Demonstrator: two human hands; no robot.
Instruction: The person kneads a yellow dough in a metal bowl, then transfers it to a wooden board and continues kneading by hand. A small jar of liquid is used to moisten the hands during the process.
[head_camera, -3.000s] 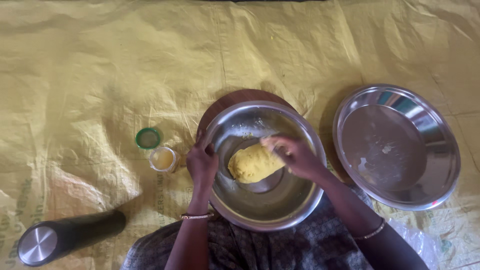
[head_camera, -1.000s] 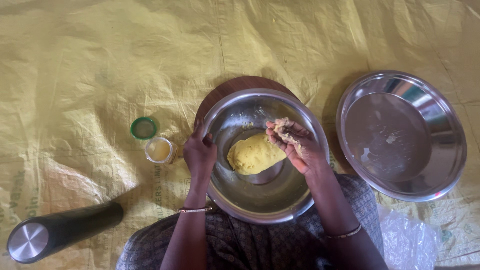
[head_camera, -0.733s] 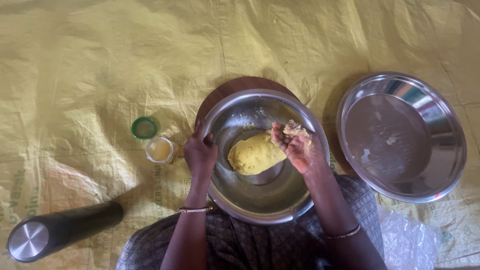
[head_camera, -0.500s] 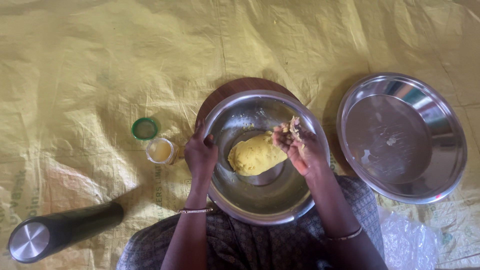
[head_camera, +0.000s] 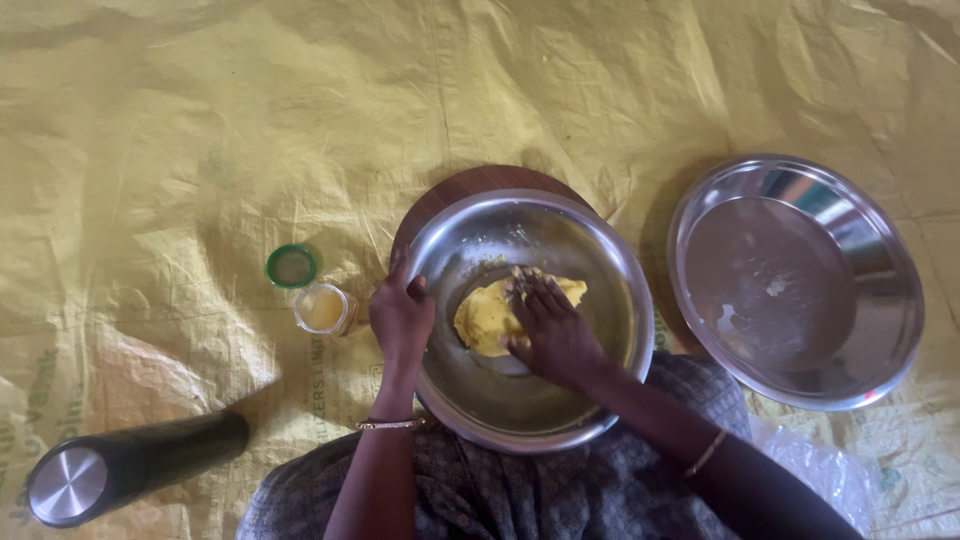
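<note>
Dough (head_camera: 485, 318), yellow and lumpy, under flat right hand (head_camera: 552, 330); left hand (head_camera: 402, 318) grips bowl (head_camera: 610, 280) rim.

The left hand (head_camera: 401, 318) is curled, its fingers (head_camera: 399, 274) bent over an edge, gripping. The right hand (head_camera: 553, 331) lies palm down, its fingers (head_camera: 527, 291) spread and pressing flat. Both arms reach forward, a thin bangle on each wrist.
</note>
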